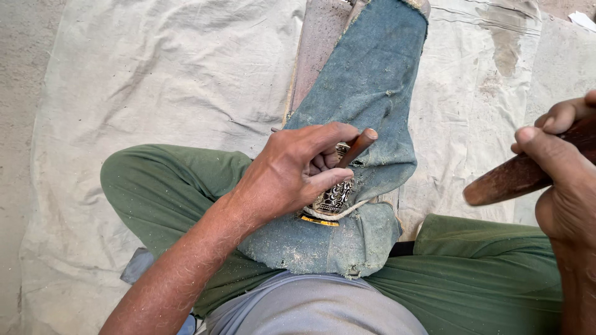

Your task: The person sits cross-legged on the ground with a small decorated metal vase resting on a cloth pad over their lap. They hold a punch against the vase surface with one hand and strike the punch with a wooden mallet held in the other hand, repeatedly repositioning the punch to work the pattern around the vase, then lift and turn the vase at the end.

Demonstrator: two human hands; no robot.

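Where the folded, dust-flecked blue denim cloth point(366, 93) drapes over the green-trousered lap point(472, 273), a small carved wooden piece with pale, dark-lined ornamental relief point(335, 197) lies pinned beneath the left hand point(292, 174). Left hand: fingers curled together, clamped on a slender brown wooden-handled chisel point(358, 147) held slantwise, its tip hidden at the carving. Right hand point(562, 180): closed around a thick, dark, smooth-worn wooden mallet point(506, 180), raised well apart from the work at the right edge. Carved piece: rigid, judged light, with fine relief likely brittle at the edges; best steadied by its plain rim against the padded cloth. Chisel: stiff, thin, judged prone to slip unless gripped low on the shaft. Mallet: dense, rounded, taken near mid-length. Surroundings: coarse, creased off-white canvas sheet point(155, 80) over sandy ground; grey shirt hem point(310, 310); pale sawdust scattered on denim and forearm.
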